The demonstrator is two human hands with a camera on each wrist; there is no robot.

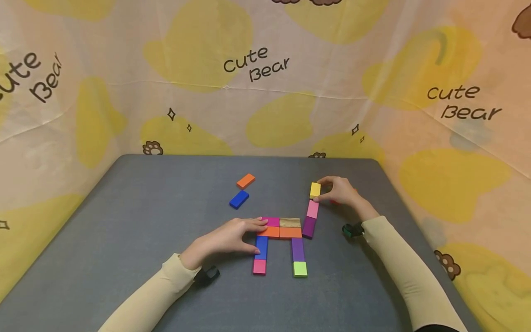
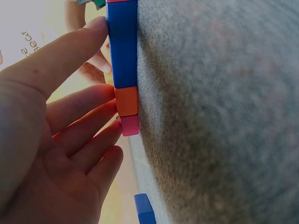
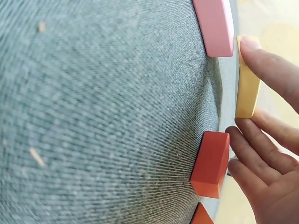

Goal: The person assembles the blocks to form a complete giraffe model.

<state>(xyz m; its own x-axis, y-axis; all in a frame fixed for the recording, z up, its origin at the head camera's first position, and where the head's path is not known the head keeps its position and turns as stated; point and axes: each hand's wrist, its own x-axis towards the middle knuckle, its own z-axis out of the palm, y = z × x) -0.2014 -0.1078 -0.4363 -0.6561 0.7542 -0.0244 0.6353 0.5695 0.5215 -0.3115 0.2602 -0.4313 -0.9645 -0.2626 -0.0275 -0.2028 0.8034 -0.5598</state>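
In the head view my right hand (image 1: 341, 191) pinches a yellow block (image 1: 315, 190) between thumb and fingers. It sits at the far end of a pink block (image 1: 312, 210) and a purple block (image 1: 309, 227) laid in a slanting line. My left hand (image 1: 228, 236) rests its extended fingers against the left side of a flat block figure. Its thumb touches a blue block (image 2: 122, 44); its fingers touch an orange block (image 2: 126, 101) and a magenta block (image 2: 130, 125). The figure also has a wood-grain block (image 1: 289, 222), a violet block (image 1: 297, 249) and a lime block (image 1: 300, 269).
A loose orange block (image 1: 245, 181) and a loose blue block (image 1: 239, 199) lie farther back on the grey table (image 1: 166, 198). By my right hand lies a red block (image 3: 211, 163), largely hidden in the head view. Printed fabric (image 1: 199, 106) surrounds the table.
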